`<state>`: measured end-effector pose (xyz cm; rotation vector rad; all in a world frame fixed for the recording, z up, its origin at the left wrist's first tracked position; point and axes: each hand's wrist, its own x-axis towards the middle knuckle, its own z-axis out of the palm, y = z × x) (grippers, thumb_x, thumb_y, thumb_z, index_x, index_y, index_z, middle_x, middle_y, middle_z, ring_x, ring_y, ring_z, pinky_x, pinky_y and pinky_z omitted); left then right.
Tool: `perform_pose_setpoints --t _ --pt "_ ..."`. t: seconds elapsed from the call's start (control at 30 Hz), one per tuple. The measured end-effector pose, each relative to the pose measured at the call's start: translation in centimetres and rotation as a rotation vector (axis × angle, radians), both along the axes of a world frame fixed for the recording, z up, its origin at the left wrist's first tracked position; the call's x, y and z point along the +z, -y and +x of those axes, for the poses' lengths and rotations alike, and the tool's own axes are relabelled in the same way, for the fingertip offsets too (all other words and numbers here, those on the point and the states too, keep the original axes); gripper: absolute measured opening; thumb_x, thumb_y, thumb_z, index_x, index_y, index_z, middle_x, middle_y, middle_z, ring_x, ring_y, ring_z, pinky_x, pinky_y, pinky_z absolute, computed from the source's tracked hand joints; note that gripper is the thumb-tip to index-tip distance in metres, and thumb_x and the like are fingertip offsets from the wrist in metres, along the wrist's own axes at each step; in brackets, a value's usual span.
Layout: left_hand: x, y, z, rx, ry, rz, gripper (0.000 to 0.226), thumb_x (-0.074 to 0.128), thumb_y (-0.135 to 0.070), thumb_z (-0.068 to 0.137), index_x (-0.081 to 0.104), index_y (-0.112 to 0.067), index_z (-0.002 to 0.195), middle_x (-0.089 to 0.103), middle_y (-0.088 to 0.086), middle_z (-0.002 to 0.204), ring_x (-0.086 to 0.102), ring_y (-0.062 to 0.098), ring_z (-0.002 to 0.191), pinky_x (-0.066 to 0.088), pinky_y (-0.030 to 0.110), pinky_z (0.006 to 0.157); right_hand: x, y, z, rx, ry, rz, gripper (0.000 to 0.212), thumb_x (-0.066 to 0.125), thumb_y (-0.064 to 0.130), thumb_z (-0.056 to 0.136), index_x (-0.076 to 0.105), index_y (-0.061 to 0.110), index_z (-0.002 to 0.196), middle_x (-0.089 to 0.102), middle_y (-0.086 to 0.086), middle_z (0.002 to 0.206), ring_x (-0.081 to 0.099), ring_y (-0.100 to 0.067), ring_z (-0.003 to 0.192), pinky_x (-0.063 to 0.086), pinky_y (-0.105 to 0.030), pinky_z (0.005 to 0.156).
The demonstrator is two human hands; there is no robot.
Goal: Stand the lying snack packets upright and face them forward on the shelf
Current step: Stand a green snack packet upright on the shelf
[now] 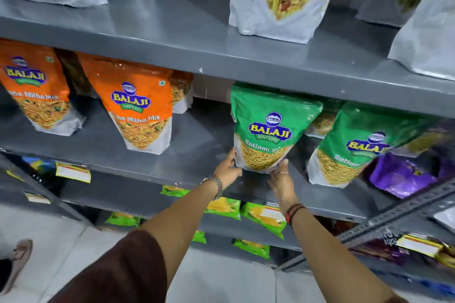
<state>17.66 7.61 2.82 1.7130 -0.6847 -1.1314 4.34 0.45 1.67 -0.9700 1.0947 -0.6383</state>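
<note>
Near the shelf [172, 174] edge (bare leftward), both hands grip green packet [268, 128].

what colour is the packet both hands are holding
Green Ratlami sev packet with a clear lower window, seen in the head view.

Retail shop, snack aisle: grey metal shelves [172, 39] stacked in tiers, branded snack packets [138, 110] faced forward in rows, price tags [72, 171] on shelf edges, tiled floor [221, 278].

The packet [267, 128] between my hands is green with a blue-yellow logo. Left of my left hand [227, 170], the packets [138, 106] are orange; the shelf [187, 39] is grey.
</note>
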Motion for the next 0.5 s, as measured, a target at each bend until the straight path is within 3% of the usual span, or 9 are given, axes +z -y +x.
perform_pose_setpoints --t 0.23,0.5 --pt "0.2 -1.4 0.9 0.034 -0.008 0.005 0.077 0.048 0.007 0.082 0.02 -0.022 0.147 0.028 0.003 0.154 0.029 0.02 0.141 0.036 0.036 0.109 0.3 -0.6 1.0 0.023 -0.058 0.003 0.062 0.019 0.053 0.095 0.034 0.017 0.143 0.041 -0.01 0.148 0.038 -0.024 0.138 0.029 -0.034 0.113" --pt "-0.1 -2.2 2.5 0.037 -0.008 0.019 0.076 0.048 0.005 0.082 0.018 -0.021 0.147 0.028 0.004 0.154 0.029 0.02 0.14 0.034 0.032 0.107 1.3 -1.4 2.6 0.037 -0.023 0.036 0.063 0.016 0.05 0.096 0.031 0.012 0.144 0.034 -0.012 0.152 0.031 -0.027 0.142 0.024 -0.036 0.116"
